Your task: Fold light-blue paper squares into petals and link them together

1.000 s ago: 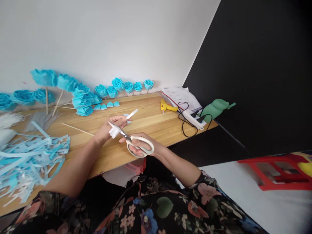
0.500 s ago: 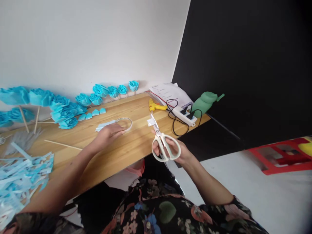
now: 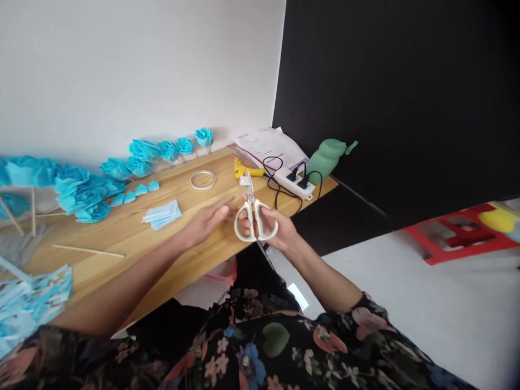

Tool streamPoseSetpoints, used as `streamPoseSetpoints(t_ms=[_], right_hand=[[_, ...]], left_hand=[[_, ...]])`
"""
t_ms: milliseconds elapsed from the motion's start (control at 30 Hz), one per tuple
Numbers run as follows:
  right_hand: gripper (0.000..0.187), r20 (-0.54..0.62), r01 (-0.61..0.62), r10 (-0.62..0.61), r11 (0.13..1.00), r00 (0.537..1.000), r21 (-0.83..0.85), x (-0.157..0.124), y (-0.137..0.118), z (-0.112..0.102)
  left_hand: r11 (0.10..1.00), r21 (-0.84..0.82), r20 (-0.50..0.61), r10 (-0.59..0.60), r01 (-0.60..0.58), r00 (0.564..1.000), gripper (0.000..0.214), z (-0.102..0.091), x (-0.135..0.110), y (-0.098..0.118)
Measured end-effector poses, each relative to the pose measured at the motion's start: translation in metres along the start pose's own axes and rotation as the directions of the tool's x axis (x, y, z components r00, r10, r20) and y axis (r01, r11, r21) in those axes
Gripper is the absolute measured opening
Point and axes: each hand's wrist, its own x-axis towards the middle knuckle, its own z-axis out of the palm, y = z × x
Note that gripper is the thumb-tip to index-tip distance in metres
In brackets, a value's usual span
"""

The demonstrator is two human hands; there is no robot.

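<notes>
My right hand [image 3: 280, 230] grips a pair of white-handled scissors [image 3: 257, 221] above the table's front edge, blades pointing away from me. A small white piece [image 3: 245, 180] shows beside the blades. My left hand [image 3: 207, 221] is just left of the scissors, fingers stretched out and nothing in them. Behind it on the table lies a thin pale ring [image 3: 202, 180]. A small stack of light-blue strips [image 3: 163, 214] sits to its left, and several small blue folded pieces [image 3: 141, 189] lie farther back.
Blue paper flowers [image 3: 144, 150] on sticks line the wall. A yellow glue gun [image 3: 247, 169], a power strip [image 3: 294, 183] with black cords, papers [image 3: 272, 146] and a green bottle [image 3: 325, 160] stand at the right. Cut blue strips [image 3: 32, 309] pile up at the left; a thin stick [image 3: 89, 251] lies nearby.
My left hand has let go of the ring, which now lies flat on the table, and has moved right toward the scissors. The light-blue stack is uncovered. The view has shifted slightly.
</notes>
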Motion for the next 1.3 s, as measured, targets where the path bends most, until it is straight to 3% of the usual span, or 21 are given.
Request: streamPoseSetpoints(t_ms=[100, 200, 267, 333, 467, 533, 600, 700, 800, 933, 1067, 1167, 1300], right_hand=[[0.051, -0.019, -0.096, 0.095, 0.988, 0.995, -0.12, 0.013, 0.005, 0.004], [0.043, -0.036, -0.144, 0.14, 0.941, 0.989, -0.305, 0.025, 0.01, 0.008], [0.034, -0.073, -0.102, 0.075, 0.849, 0.994, -0.518, 0.03, 0.013, 0.009], [0.031, -0.105, -0.059, -0.024, 0.696, 0.994, -0.716, 0.034, 0.016, 0.011], [0.038, -0.128, -0.042, -0.184, 0.409, 0.975, -0.911, 0.037, 0.021, 0.019], [0.041, -0.106, -0.023, -0.231, 0.333, 0.967, -0.943, 0.038, 0.023, 0.025], [0.04, -0.097, -0.004, -0.234, 0.368, 0.967, -0.93, 0.04, 0.027, 0.032], [0.039, -0.14, 0.007, -0.239, 0.525, 0.961, -0.851, 0.043, 0.036, 0.039], [0.046, -0.2, -0.006, -0.272, 0.577, 0.941, -0.816, 0.04, 0.044, 0.04], [0.041, -0.046, 0.064, -0.262, 0.394, 0.964, -0.917, 0.032, 0.036, 0.03], [0.04, 0.048, 0.064, -0.069, 0.26, 0.996, -0.964, 0.038, 0.013, 0.015], [0.046, 0.013, 0.023, -0.096, 0.11, 0.995, -0.994, 0.062, 0.0, 0.005], [0.045, 0.08, 0.071, -0.185, -0.056, 0.979, -0.996, 0.106, -0.004, -0.004]], left_hand=[[0.948, -0.292, 0.042, -0.121, 0.128, 0.992, 0.069, 0.028, -0.027, 0.007], [0.832, -0.505, 0.023, -0.254, 0.231, 0.967, 0.08, 0.036, -0.042, 0.0], [0.806, -0.539, -0.013, -0.3, 0.246, 0.954, 0.078, 0.033, -0.05, -0.004], [0.805, -0.539, -0.056, -0.329, 0.249, 0.943, 0.072, 0.026, -0.059, -0.003], [0.825, -0.483, -0.091, -0.38, 0.293, 0.921, 0.06, 0.021, -0.074, 0.001], [0.836, -0.46, -0.121, -0.392, 0.298, 0.912, 0.058, 0.023, -0.078, 0.0], [0.848, -0.451, -0.187, -0.396, 0.279, 0.899, 0.057, 0.026, -0.079, -0.002], [0.871, -0.423, -0.292, -0.39, 0.248, 0.873, 0.059, 0.031, -0.078, -0.006], [0.896, -0.355, -0.276, -0.372, 0.266, 0.886, 0.062, 0.034, -0.083, -0.006], [0.942, -0.147, -0.278, -0.333, 0.302, 0.901, 0.058, 0.03, -0.099, -0.008], [0.948, 0.002, -0.195, -0.313, 0.319, 0.93, 0.054, 0.013, -0.103, -0.015], [0.944, 0.094, -0.222, -0.289, 0.315, 0.931, 0.054, 0.0, -0.085, -0.024], [0.902, 0.251, -0.25, -0.29, 0.351, 0.924, 0.052, -0.015, -0.052, -0.038]])
